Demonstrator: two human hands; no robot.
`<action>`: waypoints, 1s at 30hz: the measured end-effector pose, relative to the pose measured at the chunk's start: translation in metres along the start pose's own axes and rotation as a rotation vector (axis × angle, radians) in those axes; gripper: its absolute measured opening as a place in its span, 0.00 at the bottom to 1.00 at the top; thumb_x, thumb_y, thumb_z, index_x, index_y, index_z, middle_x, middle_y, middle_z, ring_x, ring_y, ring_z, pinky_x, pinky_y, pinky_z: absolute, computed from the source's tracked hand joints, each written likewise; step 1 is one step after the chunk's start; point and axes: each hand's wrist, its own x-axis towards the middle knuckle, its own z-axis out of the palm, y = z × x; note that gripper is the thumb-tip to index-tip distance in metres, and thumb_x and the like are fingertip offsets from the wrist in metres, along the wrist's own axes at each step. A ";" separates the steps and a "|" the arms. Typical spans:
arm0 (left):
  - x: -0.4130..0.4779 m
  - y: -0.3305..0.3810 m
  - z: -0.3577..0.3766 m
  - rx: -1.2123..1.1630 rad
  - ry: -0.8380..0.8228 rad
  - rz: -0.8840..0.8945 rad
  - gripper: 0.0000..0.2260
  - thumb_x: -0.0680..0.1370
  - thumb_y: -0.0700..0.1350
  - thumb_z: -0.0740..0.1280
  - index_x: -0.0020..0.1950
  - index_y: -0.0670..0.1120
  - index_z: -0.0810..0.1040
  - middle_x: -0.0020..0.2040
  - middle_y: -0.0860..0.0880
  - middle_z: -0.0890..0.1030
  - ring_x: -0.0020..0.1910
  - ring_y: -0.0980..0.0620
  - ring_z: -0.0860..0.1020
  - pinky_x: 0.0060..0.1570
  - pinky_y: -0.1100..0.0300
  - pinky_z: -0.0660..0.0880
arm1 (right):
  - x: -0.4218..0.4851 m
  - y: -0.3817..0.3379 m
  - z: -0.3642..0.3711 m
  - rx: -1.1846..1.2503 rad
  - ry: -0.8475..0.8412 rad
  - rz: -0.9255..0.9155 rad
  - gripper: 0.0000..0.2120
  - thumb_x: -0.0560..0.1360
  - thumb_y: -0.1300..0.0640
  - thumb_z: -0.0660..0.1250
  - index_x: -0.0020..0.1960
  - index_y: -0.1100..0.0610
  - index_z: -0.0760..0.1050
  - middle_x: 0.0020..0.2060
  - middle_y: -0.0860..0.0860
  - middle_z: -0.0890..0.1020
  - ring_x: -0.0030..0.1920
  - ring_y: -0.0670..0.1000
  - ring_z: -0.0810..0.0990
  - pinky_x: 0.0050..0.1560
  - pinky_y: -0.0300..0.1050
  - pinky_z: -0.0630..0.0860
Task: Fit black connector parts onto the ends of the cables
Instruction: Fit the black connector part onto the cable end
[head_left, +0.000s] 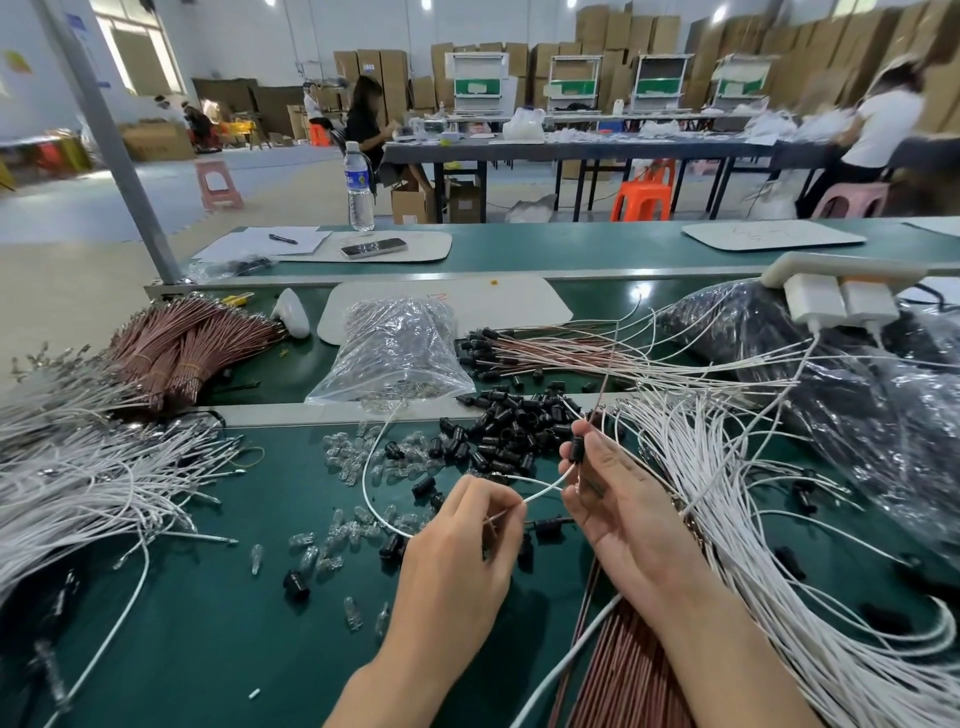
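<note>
In the head view, my left hand (457, 551) pinches a white cable (543, 489) close to its end, fingers (506, 512) curled tight round it. My right hand (628, 509) holds 1 black connector (577, 448) upright between thumb and forefinger, just beside that cable end. A brown cable (602, 395) seems to run through the connector. The loose pile of connectors (498, 426) lies on the green table (208, 623) just beyond, with clear bulbs (358, 457) to its left. The risk, as I judge it, is the thin end bending or missing the opening if it goes in skewed. The cable's loop could also sweep bulbs aside as I pull.
</note>
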 end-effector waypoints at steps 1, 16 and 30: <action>0.000 0.000 0.000 0.001 0.000 0.000 0.02 0.81 0.50 0.67 0.50 0.54 0.75 0.44 0.61 0.75 0.41 0.58 0.78 0.37 0.69 0.72 | 0.000 0.000 0.000 -0.004 -0.006 -0.002 0.11 0.74 0.57 0.70 0.53 0.57 0.86 0.45 0.56 0.85 0.40 0.47 0.84 0.36 0.38 0.81; 0.000 0.001 0.000 -0.044 0.034 -0.023 0.05 0.82 0.54 0.64 0.48 0.55 0.75 0.39 0.60 0.77 0.37 0.56 0.78 0.35 0.67 0.72 | -0.005 0.000 0.006 -0.048 -0.052 0.035 0.10 0.74 0.58 0.69 0.53 0.56 0.86 0.47 0.56 0.86 0.42 0.49 0.85 0.38 0.41 0.83; -0.002 -0.002 0.000 -0.078 0.085 -0.106 0.07 0.80 0.56 0.63 0.43 0.57 0.71 0.43 0.60 0.79 0.38 0.55 0.79 0.35 0.62 0.74 | -0.004 0.007 0.007 0.032 -0.095 0.060 0.12 0.75 0.62 0.67 0.55 0.61 0.85 0.49 0.59 0.85 0.44 0.53 0.85 0.43 0.45 0.84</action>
